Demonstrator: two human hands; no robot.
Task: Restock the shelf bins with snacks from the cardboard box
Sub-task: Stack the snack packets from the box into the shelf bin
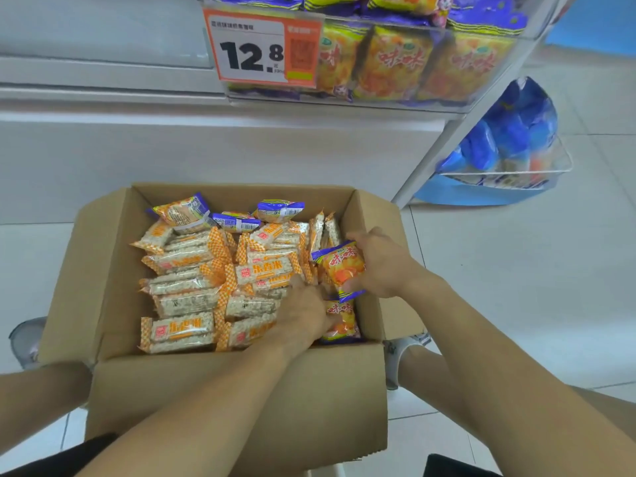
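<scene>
An open cardboard box [113, 270] on the floor holds several orange-and-white rice snack bars [265, 268] and a few purple-and-orange snack packets. My right hand [382, 266] grips one orange packet [344, 270] above the box's right side. My left hand [306, 313] reaches into the box and touches another orange packet [342, 321] lying by the right wall; its fingers are partly hidden. Above, a clear shelf bin [509, 63] is stacked with the same orange packets [395, 63].
A price tag reading 12.8 [261, 49] hangs on the bin's front. A white shelf ledge [103, 80] runs to the left. A wire basket with blue packets [506, 149] hangs at the right. My legs and shoes flank the box on the tiled floor.
</scene>
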